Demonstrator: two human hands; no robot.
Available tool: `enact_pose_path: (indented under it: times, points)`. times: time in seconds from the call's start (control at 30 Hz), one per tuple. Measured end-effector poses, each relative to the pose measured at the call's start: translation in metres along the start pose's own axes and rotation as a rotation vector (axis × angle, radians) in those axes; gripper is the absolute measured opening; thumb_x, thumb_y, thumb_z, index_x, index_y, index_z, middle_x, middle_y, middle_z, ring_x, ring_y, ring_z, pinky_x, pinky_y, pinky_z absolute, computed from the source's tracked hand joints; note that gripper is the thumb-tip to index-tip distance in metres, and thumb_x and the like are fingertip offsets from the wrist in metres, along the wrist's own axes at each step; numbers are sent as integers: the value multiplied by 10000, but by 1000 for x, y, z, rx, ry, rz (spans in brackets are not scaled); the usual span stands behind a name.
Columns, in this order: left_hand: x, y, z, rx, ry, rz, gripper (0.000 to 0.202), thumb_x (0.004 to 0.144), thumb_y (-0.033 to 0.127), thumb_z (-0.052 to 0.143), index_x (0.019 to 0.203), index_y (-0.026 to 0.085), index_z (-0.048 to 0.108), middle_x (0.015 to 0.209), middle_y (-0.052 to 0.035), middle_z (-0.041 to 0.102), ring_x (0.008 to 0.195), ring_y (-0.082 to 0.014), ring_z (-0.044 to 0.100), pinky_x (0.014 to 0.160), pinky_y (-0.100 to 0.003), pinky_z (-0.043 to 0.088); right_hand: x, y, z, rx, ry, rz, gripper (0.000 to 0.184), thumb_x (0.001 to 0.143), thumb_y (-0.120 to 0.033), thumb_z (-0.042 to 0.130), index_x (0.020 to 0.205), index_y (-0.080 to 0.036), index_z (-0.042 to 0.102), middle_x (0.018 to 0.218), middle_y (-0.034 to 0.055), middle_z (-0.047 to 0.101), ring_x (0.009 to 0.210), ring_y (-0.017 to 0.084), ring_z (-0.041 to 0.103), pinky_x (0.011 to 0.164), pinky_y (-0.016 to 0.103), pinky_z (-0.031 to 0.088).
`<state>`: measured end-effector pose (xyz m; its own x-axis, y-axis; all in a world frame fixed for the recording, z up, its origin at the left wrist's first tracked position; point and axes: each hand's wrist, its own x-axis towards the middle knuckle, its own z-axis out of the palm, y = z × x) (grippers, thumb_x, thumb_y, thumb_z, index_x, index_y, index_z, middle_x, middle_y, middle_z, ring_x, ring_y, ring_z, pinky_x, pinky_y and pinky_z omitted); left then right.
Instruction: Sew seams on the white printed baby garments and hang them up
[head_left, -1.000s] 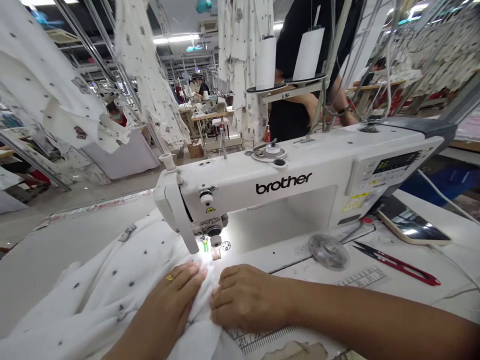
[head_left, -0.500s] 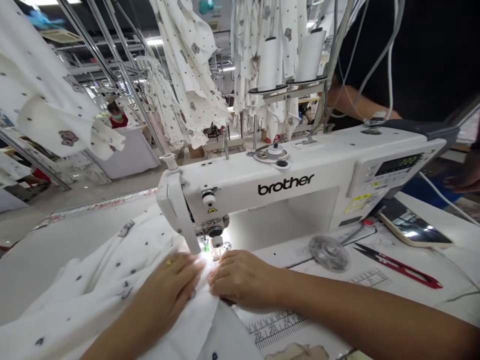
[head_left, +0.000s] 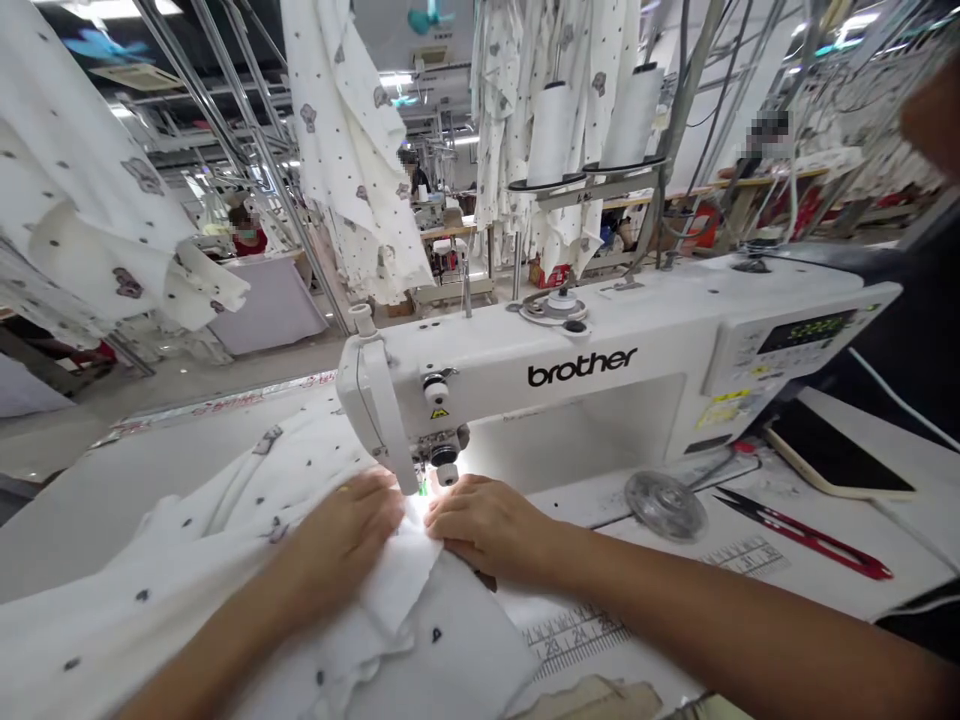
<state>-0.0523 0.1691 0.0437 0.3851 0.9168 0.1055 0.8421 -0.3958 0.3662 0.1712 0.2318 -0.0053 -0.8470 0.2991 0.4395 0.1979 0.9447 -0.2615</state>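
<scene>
White fabric (head_left: 247,580) printed with small dark marks and grey motifs spreads over the table and runs under the needle area of a white brother sewing machine (head_left: 480,365). My left hand (head_left: 349,535) lies flat on the fabric, left of the lit needle area, fingers stretched forward. Just right of the needle, my right hand (head_left: 487,525) has its fingers bent and pressed together on the fabric's edge; its thumb is mostly hidden. The needle and presser foot are partly covered by the machine head and glare.
Red-handled thread snips (head_left: 806,535), a clear round bobbin-like disc (head_left: 666,505) and a phone (head_left: 840,450) lie on the right. Two thread cones (head_left: 550,135) stand behind the machine. Printed garment pieces (head_left: 352,150) hang at the back. A person in dark clothing is at far right.
Both hands have moved forward with the fabric, toward the needle. More of the fabric's front edge shows. The person behind the machine has shifted right, and the view has turned slightly.
</scene>
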Motion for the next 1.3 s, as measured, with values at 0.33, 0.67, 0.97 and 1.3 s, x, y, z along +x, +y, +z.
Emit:
enact_pose_path:
  times: [0.33,0.67,0.97,1.3]
  points:
    - [-33,12,41,-298,101,-91,304,996,322,380,1234,242,551,1211,-62,623,1127,-224,570,940,-338,485,-1,2,-3,-5,46,34,150,835,-126,628,969,-185,599,969,10,638,913,173,534,884,296,386]
    - [-13,-14,3,-401,-38,15,346,1009,366,343,1076,198,637,1027,-55,665,955,-211,597,911,-338,481,3,-5,-6,-438,-73,-397,160,923,-64,500,860,-129,632,801,39,589,785,190,500,857,355,366]
    - [-25,32,28,-80,84,8,278,980,293,390,860,216,629,899,-53,603,823,-202,587,740,-329,502,-8,1,-29,-9,-182,-221,124,906,-184,574,950,-200,689,787,6,594,756,156,487,813,298,377]
    - [-26,26,52,161,219,185,382,810,24,419,1074,193,636,916,-69,622,837,-214,591,741,-358,539,-9,3,-27,130,-232,-160,176,843,-171,625,997,-201,703,752,-14,666,713,149,570,788,285,419]
